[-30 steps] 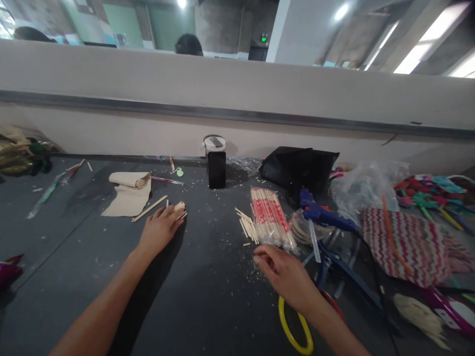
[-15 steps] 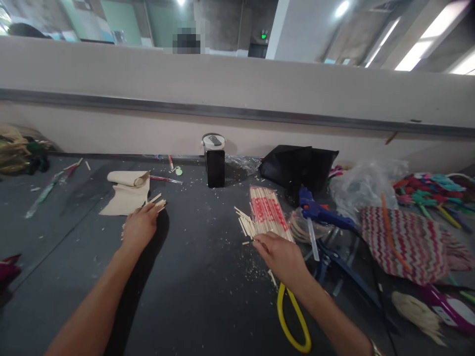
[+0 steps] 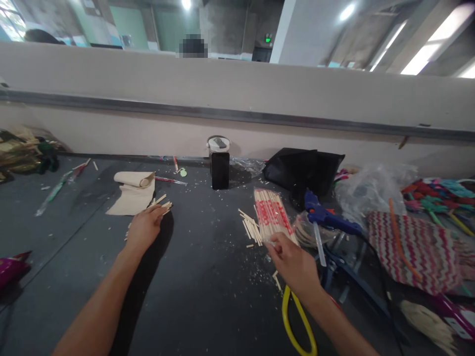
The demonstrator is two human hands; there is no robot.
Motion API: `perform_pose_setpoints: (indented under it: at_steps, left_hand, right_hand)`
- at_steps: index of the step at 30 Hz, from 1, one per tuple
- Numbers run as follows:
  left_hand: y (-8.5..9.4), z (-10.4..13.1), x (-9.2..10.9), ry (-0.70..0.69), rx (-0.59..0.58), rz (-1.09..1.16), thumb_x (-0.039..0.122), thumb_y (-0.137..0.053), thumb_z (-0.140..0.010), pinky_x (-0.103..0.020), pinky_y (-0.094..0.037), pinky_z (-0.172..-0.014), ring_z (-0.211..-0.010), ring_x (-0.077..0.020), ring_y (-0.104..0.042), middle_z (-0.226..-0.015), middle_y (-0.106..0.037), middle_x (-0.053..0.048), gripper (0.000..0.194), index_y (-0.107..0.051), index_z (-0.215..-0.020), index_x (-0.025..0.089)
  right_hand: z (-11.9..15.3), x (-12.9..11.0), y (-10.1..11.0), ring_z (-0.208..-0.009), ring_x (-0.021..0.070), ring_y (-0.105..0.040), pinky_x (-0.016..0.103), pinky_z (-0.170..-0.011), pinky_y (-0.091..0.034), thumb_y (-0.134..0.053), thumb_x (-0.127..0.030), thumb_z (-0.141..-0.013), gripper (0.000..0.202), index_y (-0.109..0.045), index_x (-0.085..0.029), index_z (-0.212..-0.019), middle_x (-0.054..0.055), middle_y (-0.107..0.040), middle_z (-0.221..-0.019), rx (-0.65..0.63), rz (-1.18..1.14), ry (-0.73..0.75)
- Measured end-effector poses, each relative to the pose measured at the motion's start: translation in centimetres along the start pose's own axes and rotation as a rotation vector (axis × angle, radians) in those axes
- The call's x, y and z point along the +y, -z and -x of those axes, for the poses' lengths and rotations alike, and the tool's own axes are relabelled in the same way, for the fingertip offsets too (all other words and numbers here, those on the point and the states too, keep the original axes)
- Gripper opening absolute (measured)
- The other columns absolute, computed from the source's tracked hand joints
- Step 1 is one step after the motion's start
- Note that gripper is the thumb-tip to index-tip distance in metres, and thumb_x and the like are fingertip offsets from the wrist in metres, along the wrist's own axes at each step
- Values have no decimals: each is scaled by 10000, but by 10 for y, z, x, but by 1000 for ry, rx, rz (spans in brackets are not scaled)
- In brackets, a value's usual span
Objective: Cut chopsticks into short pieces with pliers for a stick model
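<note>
My left hand [image 3: 145, 227] is closed around a small bunch of short wooden sticks [image 3: 165, 203], just in front of a partly rolled beige cloth [image 3: 128, 195]. The stick ends poke out past the fingertips. On the right, a clear packet of wooden chopsticks [image 3: 272, 212] with red print lies on the dark table. My right hand [image 3: 295, 262] is at its near end, thumb and fingers pinched on what looks like the clear plastic edge; the palm hides part of it. Cut stick pieces [image 3: 251, 231] lie in a loose pile left of the packet.
Right of the packet lie a blue glue gun [image 3: 330, 217], blue-handled cutters [image 3: 352, 282] and a zigzag-patterned cloth [image 3: 413, 249]. A yellow loop handle [image 3: 300, 324] lies near my right forearm. A dark phone [image 3: 220, 170] leans on a white-lidded cup [image 3: 218, 144] before the partition [image 3: 237, 84].
My right hand has shifted slightly to the right along the packet's near end. The left hand still holds the short sticks. The camera view has turned a little.
</note>
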State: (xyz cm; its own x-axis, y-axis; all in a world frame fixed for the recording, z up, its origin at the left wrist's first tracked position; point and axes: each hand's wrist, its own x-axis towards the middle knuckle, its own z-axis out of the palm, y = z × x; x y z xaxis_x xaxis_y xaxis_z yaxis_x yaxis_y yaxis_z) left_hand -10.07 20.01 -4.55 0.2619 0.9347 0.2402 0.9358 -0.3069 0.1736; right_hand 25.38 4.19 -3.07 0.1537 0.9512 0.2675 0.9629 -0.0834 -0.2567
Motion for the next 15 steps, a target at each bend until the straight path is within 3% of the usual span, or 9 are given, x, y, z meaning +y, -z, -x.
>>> perform_pose_setpoints:
  at_steps: [5, 11, 15]
  left_hand:
    - [4, -1, -8, 71, 27, 145, 271, -416, -796, -370, -452, -921, -1096, -257, -573, -1225, -599, -91, 425, -549, -1189, 178]
    - [5, -1, -23, 69, 60, 292, 298, -488, -778, -364, -463, -926, -1061, -247, -593, -1214, -598, -102, 384, -564, -1136, 183]
    - [12, 2, -20, 72, 93, 227, 313, -462, -825, -370, -448, -943, -1063, -237, -584, -1171, -613, -63, 296, -580, -1070, 198]
  right_hand:
    - [3, 8, 0, -589, 178, -643, 239, -484, -329, -430, -314, -863, 179, -574, -208, -880, 16, -670, -648, -23, 92, -72]
    - [4, 7, 2, -527, 152, -592, 238, -477, -290, -399, -255, -861, 226, -554, -210, -703, 3, -614, -560, -62, 120, -17]
    - [6, 5, 4, -485, 128, -534, 235, -480, -286, -435, -245, -828, 209, -510, -215, -634, -26, -555, -521, -56, 53, -50]
